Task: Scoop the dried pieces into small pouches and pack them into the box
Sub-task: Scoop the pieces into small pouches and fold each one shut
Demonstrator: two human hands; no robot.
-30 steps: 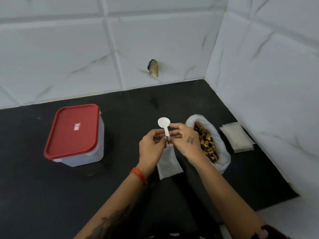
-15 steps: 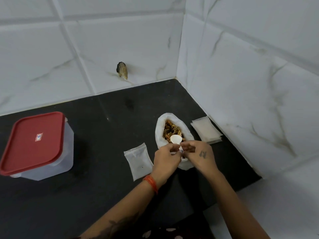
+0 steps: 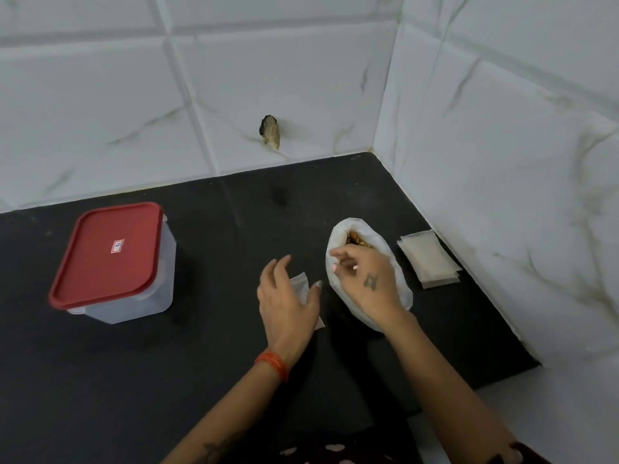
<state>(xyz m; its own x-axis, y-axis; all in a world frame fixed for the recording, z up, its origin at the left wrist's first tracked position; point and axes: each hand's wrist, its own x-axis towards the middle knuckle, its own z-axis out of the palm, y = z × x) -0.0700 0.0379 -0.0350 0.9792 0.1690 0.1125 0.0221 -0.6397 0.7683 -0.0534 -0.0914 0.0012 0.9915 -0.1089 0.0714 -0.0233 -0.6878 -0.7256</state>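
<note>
The two hands have come apart since a moment ago, when they were meeting over the spoon at the near rim of the bag. The left hand (image 3: 288, 298) is now hovering over the small empty pouch (image 3: 300, 289) lying flat on the black counter (image 3: 207, 346), fingers spread and relaxed, holding nothing; only the pouch's corners are peeking out from under the palm. The right hand (image 3: 363, 281) is reaching into the open mouth of the white bag (image 3: 398, 279), fingers curled downward. A bit of white is showing between those fingers, but I cannot tell whether the spoon is in their grip. The dried pieces (image 3: 355, 240) are showing brown at the far end of the bag, just beyond the fingertips. A stack of flat pouches (image 3: 428, 259) is sitting just to the right of the bag, near the tiled wall (image 3: 502, 162). The box (image 3: 115, 262) is standing well apart on the left, its red lid (image 3: 109, 252) pressed on. An orange band (image 3: 273, 365) is circling the left wrist.
</note>
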